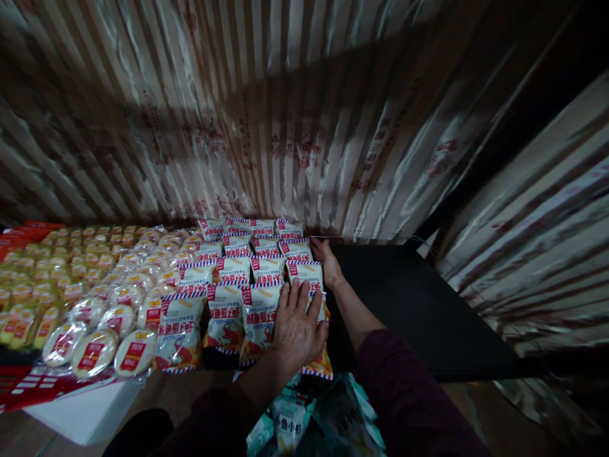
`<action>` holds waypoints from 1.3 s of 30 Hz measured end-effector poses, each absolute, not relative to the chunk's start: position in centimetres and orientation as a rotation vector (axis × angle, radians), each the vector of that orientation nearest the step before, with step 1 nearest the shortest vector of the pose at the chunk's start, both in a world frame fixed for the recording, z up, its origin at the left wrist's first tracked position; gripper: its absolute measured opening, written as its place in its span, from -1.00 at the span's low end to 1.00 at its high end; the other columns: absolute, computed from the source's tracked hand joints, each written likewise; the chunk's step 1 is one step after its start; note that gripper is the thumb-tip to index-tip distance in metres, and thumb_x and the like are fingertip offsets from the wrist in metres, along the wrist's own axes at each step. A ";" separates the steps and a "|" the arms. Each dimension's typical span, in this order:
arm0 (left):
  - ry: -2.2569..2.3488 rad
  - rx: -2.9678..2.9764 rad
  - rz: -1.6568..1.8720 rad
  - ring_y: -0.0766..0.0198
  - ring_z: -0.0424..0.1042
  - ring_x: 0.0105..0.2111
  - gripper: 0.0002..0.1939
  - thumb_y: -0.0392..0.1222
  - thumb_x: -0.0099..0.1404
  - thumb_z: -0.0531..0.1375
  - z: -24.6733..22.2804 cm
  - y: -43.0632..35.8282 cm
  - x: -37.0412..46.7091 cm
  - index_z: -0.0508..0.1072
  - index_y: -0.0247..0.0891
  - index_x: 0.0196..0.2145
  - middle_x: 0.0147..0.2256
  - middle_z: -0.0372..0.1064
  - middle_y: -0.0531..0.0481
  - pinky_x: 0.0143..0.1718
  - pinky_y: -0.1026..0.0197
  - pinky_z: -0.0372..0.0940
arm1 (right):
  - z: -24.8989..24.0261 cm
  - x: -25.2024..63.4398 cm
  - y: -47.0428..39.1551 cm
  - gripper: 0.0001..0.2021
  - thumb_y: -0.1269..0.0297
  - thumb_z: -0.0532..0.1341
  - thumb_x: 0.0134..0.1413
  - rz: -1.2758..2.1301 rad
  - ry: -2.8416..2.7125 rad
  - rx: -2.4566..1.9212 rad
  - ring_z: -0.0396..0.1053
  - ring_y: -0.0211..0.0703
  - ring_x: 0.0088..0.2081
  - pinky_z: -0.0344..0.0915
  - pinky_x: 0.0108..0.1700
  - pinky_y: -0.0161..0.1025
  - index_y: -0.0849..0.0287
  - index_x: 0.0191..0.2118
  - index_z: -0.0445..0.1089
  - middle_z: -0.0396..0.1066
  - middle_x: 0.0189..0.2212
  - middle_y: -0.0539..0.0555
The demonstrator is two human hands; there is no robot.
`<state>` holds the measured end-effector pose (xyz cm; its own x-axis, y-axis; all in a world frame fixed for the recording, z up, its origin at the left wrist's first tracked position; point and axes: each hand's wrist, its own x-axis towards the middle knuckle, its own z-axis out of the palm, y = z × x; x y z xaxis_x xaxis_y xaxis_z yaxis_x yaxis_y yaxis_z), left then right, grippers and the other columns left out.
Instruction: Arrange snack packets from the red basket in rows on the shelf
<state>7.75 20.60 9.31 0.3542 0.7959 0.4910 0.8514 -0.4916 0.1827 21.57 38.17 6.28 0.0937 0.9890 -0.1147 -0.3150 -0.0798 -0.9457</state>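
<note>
Rows of small snack bags (223, 311), white and blue with red lettering and striped edges, stand leaning back on a black surface (404, 304). My left hand (299, 324) lies over the front bags at the right end, fingers stretched out and pressing on them. Along the right side of the rows, my right hand (328, 263) rests against the bags' edge, its fingers extended toward the back; some fingertips are hard to see in the dim light. Neither hand is wrapped around a bag.
Left of the bags lie round white crackers (95, 352) in clear wrappers, then yellow wrapped snacks (61, 260). Green snack bags (290, 422) sit below my arms. A striped curtain (295, 114) hangs behind; a white box (85, 412) stands under the left front edge.
</note>
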 end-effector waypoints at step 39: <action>-1.553 -2.418 -0.766 -0.08 -0.10 0.31 -0.45 0.02 0.35 0.02 9.9 18.8 2.1 0.20 -0.30 0.21 0.26 0.08 -0.24 0.27 -0.20 -0.05 | 12.8 14.1 35.0 -0.62 -0.16 0.25 -0.02 0.842 -1.591 -1.304 0.19 0.16 0.18 -0.32 0.32 0.13 -0.07 -0.17 0.53 0.56 -0.43 0.00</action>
